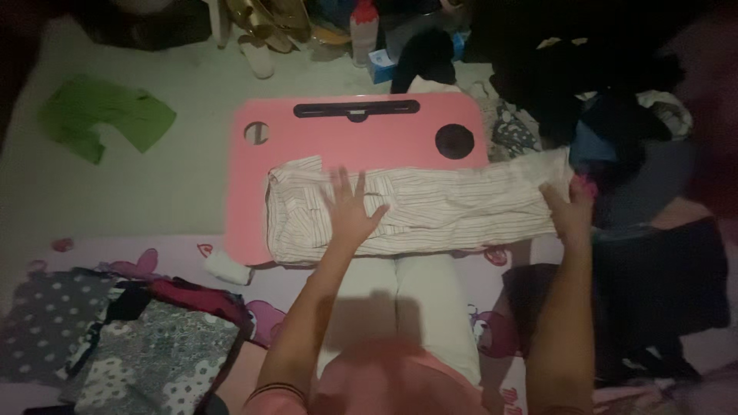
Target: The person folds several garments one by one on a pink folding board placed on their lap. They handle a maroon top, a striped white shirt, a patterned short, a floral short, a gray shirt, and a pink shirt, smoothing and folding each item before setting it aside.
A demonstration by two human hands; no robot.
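A striped cream garment [453,207], folded into a long band, lies across a pink lap table [323,138]. My left hand [350,207] rests flat on the garment's left half with fingers spread. My right hand [569,207] is at the garment's right end, which hangs past the table's edge; its fingers seem to grip the cloth there. My legs in light trousers [407,300] sit under the table's near edge.
A green garment [108,115] lies on the floor at far left. Folded patterned clothes [146,346] are stacked at near left. A dark pile of clothes [607,92] fills the right side. Bottles and boxes [369,38] stand beyond the table.
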